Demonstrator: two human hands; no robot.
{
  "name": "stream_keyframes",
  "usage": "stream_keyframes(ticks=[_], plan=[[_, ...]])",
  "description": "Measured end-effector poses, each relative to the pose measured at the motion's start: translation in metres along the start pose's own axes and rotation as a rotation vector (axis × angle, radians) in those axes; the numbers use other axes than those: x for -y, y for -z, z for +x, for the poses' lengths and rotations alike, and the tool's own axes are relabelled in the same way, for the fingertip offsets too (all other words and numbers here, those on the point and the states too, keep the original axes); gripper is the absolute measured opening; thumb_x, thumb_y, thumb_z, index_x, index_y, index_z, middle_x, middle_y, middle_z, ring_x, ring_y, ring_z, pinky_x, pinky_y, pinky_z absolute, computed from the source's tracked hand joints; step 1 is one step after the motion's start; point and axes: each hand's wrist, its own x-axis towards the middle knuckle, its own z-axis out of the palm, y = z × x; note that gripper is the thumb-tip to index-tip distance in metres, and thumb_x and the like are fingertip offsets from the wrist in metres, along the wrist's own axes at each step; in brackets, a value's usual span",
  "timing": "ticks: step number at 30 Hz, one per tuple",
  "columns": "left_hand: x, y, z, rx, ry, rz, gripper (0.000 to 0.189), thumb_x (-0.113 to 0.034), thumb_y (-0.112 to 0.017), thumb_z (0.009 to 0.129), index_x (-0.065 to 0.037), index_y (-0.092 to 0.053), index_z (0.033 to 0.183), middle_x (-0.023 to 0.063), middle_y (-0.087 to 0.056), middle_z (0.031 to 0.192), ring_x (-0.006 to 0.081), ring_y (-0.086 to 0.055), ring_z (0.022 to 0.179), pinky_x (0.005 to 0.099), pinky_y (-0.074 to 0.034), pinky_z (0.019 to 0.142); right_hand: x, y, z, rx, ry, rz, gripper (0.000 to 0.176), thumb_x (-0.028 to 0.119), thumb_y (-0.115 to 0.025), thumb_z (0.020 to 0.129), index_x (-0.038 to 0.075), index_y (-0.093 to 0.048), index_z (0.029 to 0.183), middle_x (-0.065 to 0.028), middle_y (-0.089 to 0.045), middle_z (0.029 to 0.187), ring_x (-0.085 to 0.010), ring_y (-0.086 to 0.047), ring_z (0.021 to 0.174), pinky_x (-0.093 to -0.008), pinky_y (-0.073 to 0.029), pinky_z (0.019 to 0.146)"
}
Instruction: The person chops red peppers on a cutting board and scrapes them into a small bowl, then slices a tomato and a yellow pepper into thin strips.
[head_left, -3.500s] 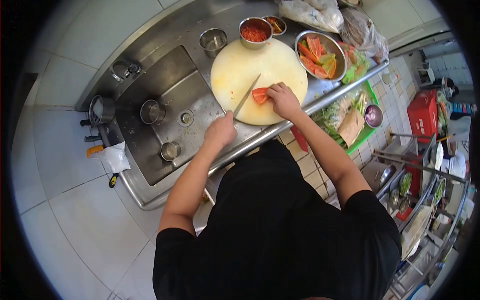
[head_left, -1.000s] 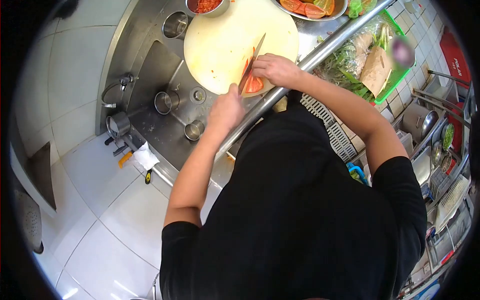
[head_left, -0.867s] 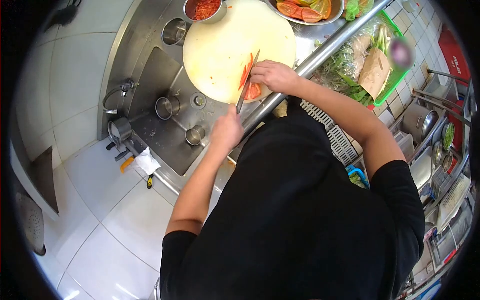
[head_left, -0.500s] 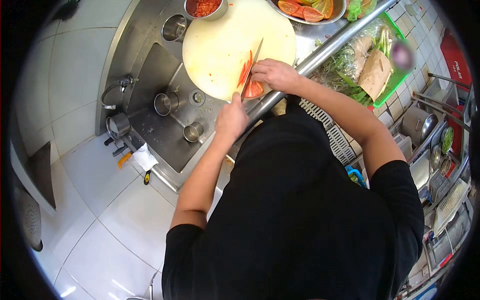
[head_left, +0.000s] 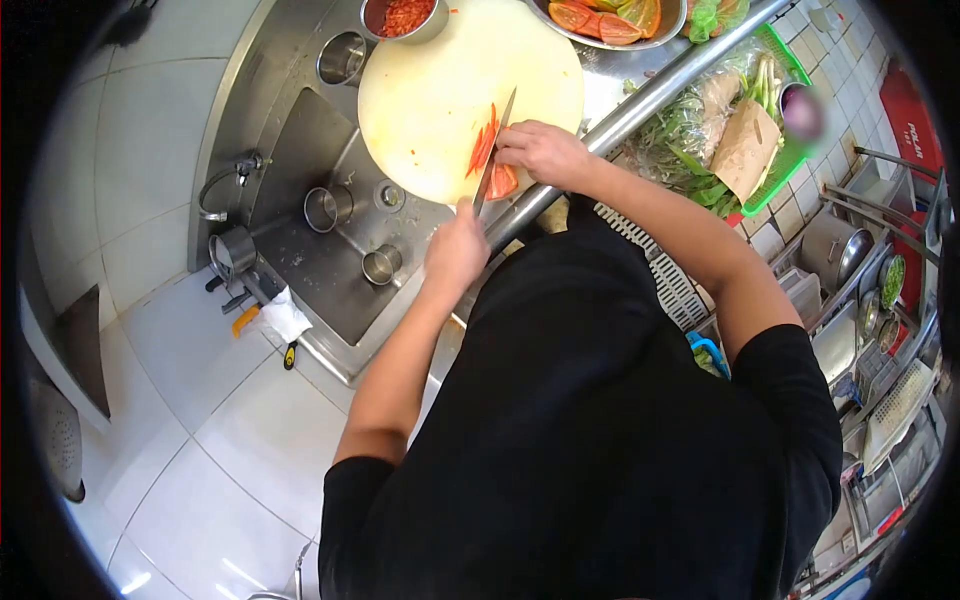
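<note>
a: what are the fingers of the left hand (head_left: 455,250) doing?

b: they are closed tight around the handle of the knife (head_left: 494,148). the blade goes from that hand up and away, and its tip points at the far side of the cutting board (head_left: 425,95).

a: and the right hand (head_left: 540,152)?

b: its fingers are curled together and press down on the red piece (head_left: 504,183). the fingertips sit right next to the blade.

a: so where is the red piece from the knife?

b: just to the right of the blade, touching it or almost touching it, near the front edge of the board. it is under the right hand, so that hand is the nearer one.

a: what lies on the other side?

b: thin red strips (head_left: 481,150), just left of the blade. they lie long and narrow, the same way the blade runs.

a: what is around the board?

b: a small bowl of chopped red bits (head_left: 403,15) at the far edge, a big bowl (head_left: 610,18) of red and orange pieces to the right, and a sink (head_left: 320,130) with metal cups (head_left: 326,208) to the left.
</note>
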Motion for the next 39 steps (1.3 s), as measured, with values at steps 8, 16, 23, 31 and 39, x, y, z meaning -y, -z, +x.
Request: stream_keyframes(ticks=[8, 16, 23, 31, 39], plan=[[0.009, -0.010, -0.001, 0.045, 0.029, 0.003, 0.024, -0.021, -0.051, 0.097, -0.003, -0.048, 0.112, 0.0308, -0.066, 0.091, 0.0488, -0.065, 0.089, 0.0584, -0.049, 0.080, 0.003, 0.003, 0.000, 0.025, -0.035, -0.039, 0.025, 0.007, -0.056, 0.078, 0.008, -0.066, 0.100, -0.0059, -0.060, 0.107, -0.0240, -0.060, 0.104, -0.0351, -0.048, 0.094], [0.002, 0.021, 0.024, 0.003, -0.105, -0.027, 0.023, -0.018, -0.052, 0.096, 0.001, -0.046, 0.108, 0.0335, -0.064, 0.086, 0.0508, -0.063, 0.086, 0.0579, -0.048, 0.078, 0.005, 0.015, -0.002, 0.109, -0.051, -0.099, 0.029, 0.006, -0.056, 0.077, 0.009, -0.065, 0.105, -0.0042, -0.061, 0.110, -0.0233, -0.060, 0.106, -0.0341, -0.048, 0.097], [-0.005, 0.037, 0.008, 0.064, -0.057, 0.070, 0.022, -0.018, -0.053, 0.095, -0.002, -0.050, 0.110, 0.0302, -0.066, 0.091, 0.0461, -0.066, 0.089, 0.0559, -0.050, 0.080, 0.003, 0.012, 0.003, 0.110, -0.048, -0.109, 0.029, 0.006, -0.056, 0.077, 0.010, -0.067, 0.104, -0.0031, -0.061, 0.110, -0.0218, -0.060, 0.106, -0.0327, -0.049, 0.095], [0.002, -0.004, 0.017, 0.015, -0.007, 0.049, 0.023, -0.017, -0.049, 0.096, -0.003, -0.050, 0.114, 0.0294, -0.067, 0.086, 0.0477, -0.066, 0.084, 0.0590, -0.050, 0.076, 0.000, 0.007, 0.000, 0.055, -0.033, -0.052, 0.035, 0.003, -0.059, 0.069, 0.008, -0.067, 0.103, -0.0030, -0.061, 0.111, -0.0225, -0.060, 0.102, -0.0326, -0.049, 0.092], [0.004, 0.003, -0.001, 0.068, 0.012, 0.071, 0.023, -0.020, -0.052, 0.096, -0.002, -0.049, 0.109, 0.0311, -0.066, 0.085, 0.0494, -0.065, 0.083, 0.0591, -0.050, 0.076, -0.004, 0.011, 0.001, 0.068, -0.029, -0.057, 0.028, 0.004, -0.058, 0.072, 0.009, -0.070, 0.097, -0.0034, -0.063, 0.109, -0.0227, -0.060, 0.101, -0.0332, -0.051, 0.090]])
